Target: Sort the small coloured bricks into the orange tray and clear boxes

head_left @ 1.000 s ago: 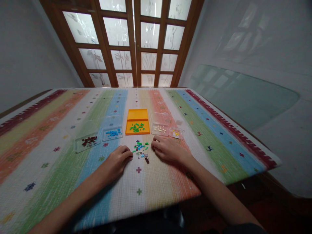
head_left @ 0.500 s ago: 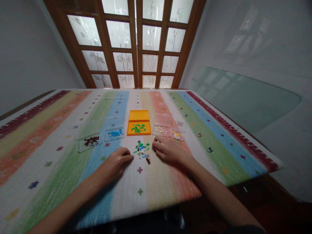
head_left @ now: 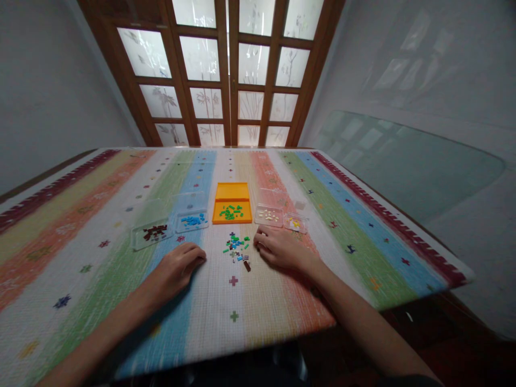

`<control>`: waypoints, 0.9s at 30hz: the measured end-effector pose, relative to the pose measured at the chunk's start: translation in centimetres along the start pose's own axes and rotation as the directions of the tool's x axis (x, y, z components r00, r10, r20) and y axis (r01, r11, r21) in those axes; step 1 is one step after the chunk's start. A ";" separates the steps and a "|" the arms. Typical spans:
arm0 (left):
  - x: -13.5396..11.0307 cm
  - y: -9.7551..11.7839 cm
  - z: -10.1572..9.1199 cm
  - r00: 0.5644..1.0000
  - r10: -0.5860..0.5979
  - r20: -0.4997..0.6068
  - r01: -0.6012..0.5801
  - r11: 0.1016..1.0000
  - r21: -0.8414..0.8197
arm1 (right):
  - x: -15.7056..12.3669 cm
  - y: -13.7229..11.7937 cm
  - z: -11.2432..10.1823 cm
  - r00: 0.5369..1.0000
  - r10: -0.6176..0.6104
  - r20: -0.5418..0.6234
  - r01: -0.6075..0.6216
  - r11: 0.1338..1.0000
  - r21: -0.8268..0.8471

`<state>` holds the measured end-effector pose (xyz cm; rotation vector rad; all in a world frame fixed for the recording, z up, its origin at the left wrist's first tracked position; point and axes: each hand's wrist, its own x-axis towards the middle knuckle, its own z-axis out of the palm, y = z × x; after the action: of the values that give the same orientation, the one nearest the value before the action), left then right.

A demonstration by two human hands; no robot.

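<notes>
A small pile of mixed coloured bricks [head_left: 237,249] lies on the striped tablecloth [head_left: 100,258] between my hands. My left hand [head_left: 177,267] rests palm down to the left of the pile, a short gap away, with its fingers curled under. My right hand [head_left: 278,248] lies at the pile's right edge, fingers bent and fingertips close to the bricks. What either hand holds, if anything, is hidden. Behind the pile stands an orange tray [head_left: 231,192] with green pieces [head_left: 229,213] in it.
Clear trays flank the orange one: dark red pieces [head_left: 154,232], blue pieces [head_left: 192,220], white pieces [head_left: 268,215], yellow pieces [head_left: 294,222]. The table's right edge [head_left: 407,236] drops off toward a glass pane. Wooden glazed doors [head_left: 231,75] stand behind.
My left hand has drawn back to the left, away from the pile. My right hand has stayed put. The view has shifted slightly.
</notes>
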<state>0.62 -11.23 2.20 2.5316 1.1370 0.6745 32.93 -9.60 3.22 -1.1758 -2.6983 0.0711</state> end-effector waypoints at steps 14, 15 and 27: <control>-1.0 0.3 0.0 0.999 -0.023 0.034 0.022 0.999 0.029 | 0.0 0.0 0.2 1.000 -0.001 -0.005 0.001 1.000 0.004; -1.1 0.2 0.0 0.999 -0.019 0.042 0.017 0.999 0.044 | 0.0 0.0 0.2 1.000 0.000 -0.005 0.001 1.000 0.001; -1.2 -1.2 -1.8 0.999 -0.040 -0.001 0.039 0.971 0.237 | 0.1 -0.4 -0.3 1.000 0.012 0.004 -0.012 1.000 -0.028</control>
<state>-1.83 -11.25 2.85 2.6953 1.3348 0.5523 32.61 -9.84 3.60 -1.2009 -2.7041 0.0380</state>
